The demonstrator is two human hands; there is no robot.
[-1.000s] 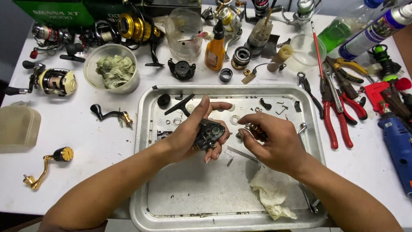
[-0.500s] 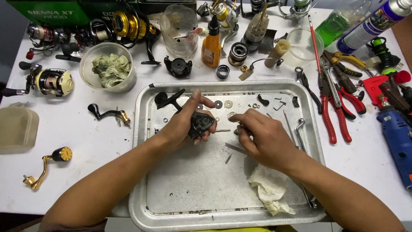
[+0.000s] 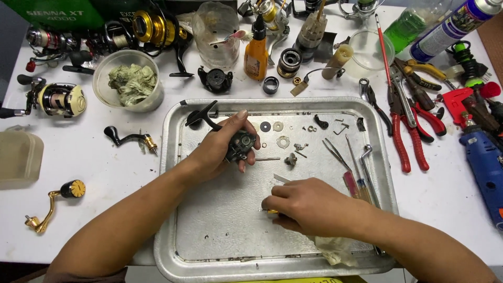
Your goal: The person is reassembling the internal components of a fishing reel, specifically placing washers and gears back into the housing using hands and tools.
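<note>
I see a white table (image 3: pixel 94 173) spread with reels and tools, and at its centre a large metal tray (image 3: pixel 209 230) that both forearms reach into from the near edge. Beside the tray on the right lie red-handled pliers (image 3: pixel 401 139) and a blue power tool (image 3: pixel 484 173); on the left stand a bowl of crumpled rag (image 3: pixel 128 84) and a loose crank handle (image 3: pixel 128 137).

My left forearm comes in diagonally from the lower left. The left hand (image 3: pixel 217 149) is raised over the upper middle of the tray, wrist slightly bent, fingers and thumb curled round a dark reel body (image 3: pixel 241 147), which it clasps firmly; the thumb points up past the reel's top edge.

My right forearm enters from the lower right and lies low across the tray. The right hand (image 3: pixel 312 207) rests palm down on the tray floor, knuckles up, fingers folded together with the tips pinched on a small brass-coloured part (image 3: pixel 271 211); I cannot tell what kind of part it is.

A pale cloth (image 3: pixel 335 254) shows under the right wrist. Small washers (image 3: pixel 277 127), a gear (image 3: pixel 291 159) and thin picks (image 3: pixel 335 152) lie scattered between and beyond the hands.
</note>
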